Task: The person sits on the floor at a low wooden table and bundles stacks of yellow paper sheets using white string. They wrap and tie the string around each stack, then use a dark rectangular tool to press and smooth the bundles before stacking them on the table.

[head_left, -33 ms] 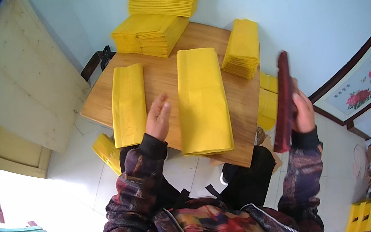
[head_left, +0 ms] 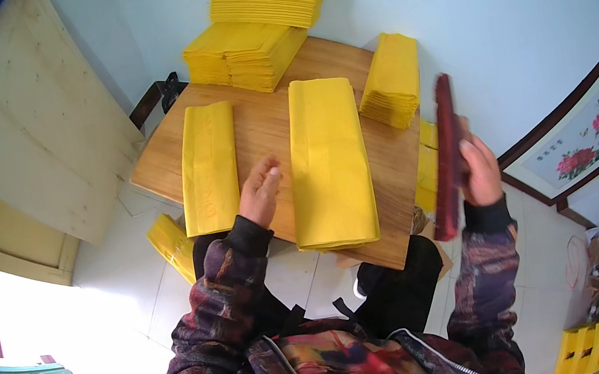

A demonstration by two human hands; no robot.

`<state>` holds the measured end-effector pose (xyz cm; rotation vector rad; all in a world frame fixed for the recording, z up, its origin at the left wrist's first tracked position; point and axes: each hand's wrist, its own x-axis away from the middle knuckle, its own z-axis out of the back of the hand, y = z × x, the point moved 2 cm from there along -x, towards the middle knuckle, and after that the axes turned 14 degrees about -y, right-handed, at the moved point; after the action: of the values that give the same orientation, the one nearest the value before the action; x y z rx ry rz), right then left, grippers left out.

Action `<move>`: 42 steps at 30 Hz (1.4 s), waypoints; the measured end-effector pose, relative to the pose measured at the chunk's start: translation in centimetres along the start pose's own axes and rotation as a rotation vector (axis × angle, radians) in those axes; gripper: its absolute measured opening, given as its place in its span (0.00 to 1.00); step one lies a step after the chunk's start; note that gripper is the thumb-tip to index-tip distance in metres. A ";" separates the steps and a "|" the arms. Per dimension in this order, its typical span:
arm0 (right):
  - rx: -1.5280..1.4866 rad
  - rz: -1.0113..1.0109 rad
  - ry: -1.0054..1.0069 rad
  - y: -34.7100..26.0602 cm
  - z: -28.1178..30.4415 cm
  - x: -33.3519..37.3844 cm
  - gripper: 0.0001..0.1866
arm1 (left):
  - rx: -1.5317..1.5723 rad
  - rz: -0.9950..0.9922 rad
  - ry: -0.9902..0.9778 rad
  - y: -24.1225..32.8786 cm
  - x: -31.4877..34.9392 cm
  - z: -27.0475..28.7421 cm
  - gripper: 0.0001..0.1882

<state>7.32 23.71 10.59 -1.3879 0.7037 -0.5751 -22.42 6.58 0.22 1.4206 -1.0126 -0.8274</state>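
Observation:
My right hand (head_left: 480, 169) grips a long, narrow dark red bar (head_left: 446, 161), held upright off the table's right edge. What the bar is, I cannot make out; its near face hides some of the fingers. My left hand (head_left: 262, 191) holds nothing, with loosely bent fingers apart, over the table between two yellow pieces. Right of it lies a wide folded yellow sheet stack (head_left: 326, 162), its near end reaching toward the table's front edge. On its left is a narrower folded yellow piece (head_left: 208, 171) with faint embossing.
The wooden table (head_left: 255, 118) carries yellow folded stacks (head_left: 244, 52) at the back and another yellow stack (head_left: 390, 81) at the right edge. More yellow bundles (head_left: 170, 246) rest below the left side. A framed flower picture (head_left: 586, 128) leans at the right wall.
My right hand and the red bar have shifted slightly left and up. My left hand has moved a little to the right. The yellow stacks stay as they were.

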 end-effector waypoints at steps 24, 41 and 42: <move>1.465 -0.330 -0.226 -1.3 -19.2 -10.6 0.28 | 0.454 0.079 -0.275 -2.7 -1.0 -0.7 0.15; 1.511 -0.258 -0.150 5.1 -20.0 -9.4 0.31 | 0.493 0.059 -0.209 -4.0 -1.2 -1.4 0.13; 1.507 -0.287 -0.145 5.3 -20.0 -9.3 0.31 | 0.487 0.080 -0.195 -4.1 -1.3 -1.4 0.13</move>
<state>-13.92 17.57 5.45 -0.0832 -0.1532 -0.9206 -21.11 8.22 -3.76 1.7134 -1.4832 -0.6958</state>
